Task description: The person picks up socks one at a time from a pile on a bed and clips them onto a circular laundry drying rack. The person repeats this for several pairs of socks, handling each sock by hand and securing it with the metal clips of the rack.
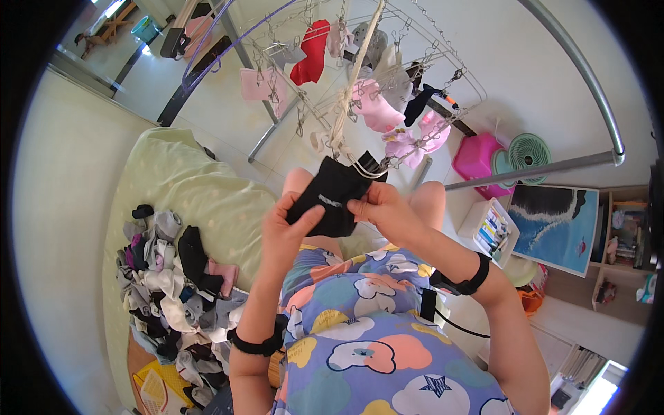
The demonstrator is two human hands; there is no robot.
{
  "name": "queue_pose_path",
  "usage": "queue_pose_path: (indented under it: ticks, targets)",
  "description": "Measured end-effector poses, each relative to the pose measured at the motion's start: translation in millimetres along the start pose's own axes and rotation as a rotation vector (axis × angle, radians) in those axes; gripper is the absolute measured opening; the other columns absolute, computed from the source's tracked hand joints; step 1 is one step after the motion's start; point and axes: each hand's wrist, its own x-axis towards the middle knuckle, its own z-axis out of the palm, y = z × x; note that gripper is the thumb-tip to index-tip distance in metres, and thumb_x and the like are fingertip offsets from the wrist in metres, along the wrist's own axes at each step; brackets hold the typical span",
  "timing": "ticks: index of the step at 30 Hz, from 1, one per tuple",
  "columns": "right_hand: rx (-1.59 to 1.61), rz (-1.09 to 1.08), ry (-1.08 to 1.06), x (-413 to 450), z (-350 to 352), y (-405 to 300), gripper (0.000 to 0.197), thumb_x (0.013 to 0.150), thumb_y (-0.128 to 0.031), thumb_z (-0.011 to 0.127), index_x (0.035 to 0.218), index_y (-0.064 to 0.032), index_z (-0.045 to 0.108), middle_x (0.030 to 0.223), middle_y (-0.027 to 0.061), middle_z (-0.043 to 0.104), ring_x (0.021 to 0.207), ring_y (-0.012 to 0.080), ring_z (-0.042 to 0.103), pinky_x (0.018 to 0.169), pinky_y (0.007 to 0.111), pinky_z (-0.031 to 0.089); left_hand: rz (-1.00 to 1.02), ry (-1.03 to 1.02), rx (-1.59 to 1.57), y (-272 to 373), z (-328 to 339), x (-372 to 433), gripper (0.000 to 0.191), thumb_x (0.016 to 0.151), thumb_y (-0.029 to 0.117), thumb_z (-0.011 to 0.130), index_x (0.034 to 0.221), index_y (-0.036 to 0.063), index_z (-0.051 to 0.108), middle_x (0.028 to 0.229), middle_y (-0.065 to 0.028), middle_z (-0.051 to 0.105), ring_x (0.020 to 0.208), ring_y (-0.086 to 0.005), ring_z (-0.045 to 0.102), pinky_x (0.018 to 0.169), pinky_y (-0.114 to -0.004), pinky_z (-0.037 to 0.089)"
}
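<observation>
A black sock (334,194) with a small light pattern is stretched flat between my two hands. My left hand (290,223) grips its left side, thumb on top. My right hand (381,212) pinches its right edge. Right above my hands hangs a wire drying rack (321,116) with metal clips on chains. Clipped to it are a red sock (312,52), a pink sock (381,106), a dark sock with an orange part (419,105) and several other pale pieces. Another dark piece (369,162) shows behind the held sock, partly hidden by it.
A large heap of mixed socks (171,285) lies on the green-covered bed (207,166) at left. A metal pole frame (539,171) runs along the right. Beyond it stand a green fan (528,155), a pink bin (474,161) and a white box (490,231). A rope (358,67) holds the rack.
</observation>
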Motion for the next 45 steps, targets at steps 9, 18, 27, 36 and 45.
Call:
queue_pose_path:
  ticks: [9, 18, 27, 36, 45]
  targets:
    - [-0.133, -0.008, -0.015, 4, -3, 0, 0.021, 0.082, -0.002, 0.053, 0.103, -0.0005, 0.057, 0.081, 0.0004, 0.06, 0.07, 0.0085, 0.055, 0.065, 0.024, 0.046, 0.003, -0.037, 0.014, 5, -2, 1, 0.019, 0.08, 0.004, 0.063, 0.097, 0.0, 0.058, 0.086, -0.0021, 0.062, 0.07, -0.0068, 0.057, 0.065, -0.024, 0.049]
    - [-0.36, 0.007, 0.185, 5, -5, -11, 0.021, 0.082, -0.007, 0.06, 0.1, 0.0024, 0.056, 0.077, 0.0013, 0.059, 0.068, 0.006, 0.051, 0.061, 0.025, 0.043, 0.233, 0.138, -0.444, 14, -44, -16, 0.027, 0.088, 0.005, 0.051, 0.115, 0.001, 0.052, 0.103, -0.0076, 0.062, 0.087, -0.0141, 0.062, 0.076, -0.027, 0.051]
    - [-0.297, 0.04, 0.034, 12, 13, 4, 0.024, 0.083, -0.008, 0.059, 0.105, 0.0025, 0.058, 0.082, 0.0, 0.061, 0.07, 0.005, 0.054, 0.06, 0.021, 0.045, 0.087, 0.479, 0.019, -20, -144, -33, 0.016, 0.085, 0.008, 0.059, 0.097, -0.0018, 0.058, 0.085, -0.0017, 0.062, 0.073, -0.0064, 0.057, 0.064, -0.02, 0.047]
    - [-0.493, -0.068, -0.136, 11, 28, 11, 0.018, 0.085, -0.005, 0.058, 0.102, 0.001, 0.056, 0.085, 0.0019, 0.061, 0.076, 0.0072, 0.056, 0.067, 0.024, 0.048, 0.206, 0.194, 0.494, -18, -98, -41, 0.066, 0.074, 0.01, 0.069, 0.13, -0.0012, 0.036, 0.125, -0.014, 0.048, 0.117, -0.0234, 0.046, 0.1, -0.034, 0.031]
    - [-0.712, -0.337, -0.083, -13, 32, -41, 0.021, 0.08, -0.01, 0.061, 0.098, -0.0017, 0.054, 0.072, 0.0169, 0.06, 0.062, 0.0301, 0.058, 0.057, 0.034, 0.044, -0.006, -0.218, -0.047, 11, -15, -12, 0.035, 0.069, 0.002, 0.071, 0.103, 0.0002, 0.061, 0.086, -0.0002, 0.063, 0.079, -0.0077, 0.057, 0.073, -0.022, 0.045]
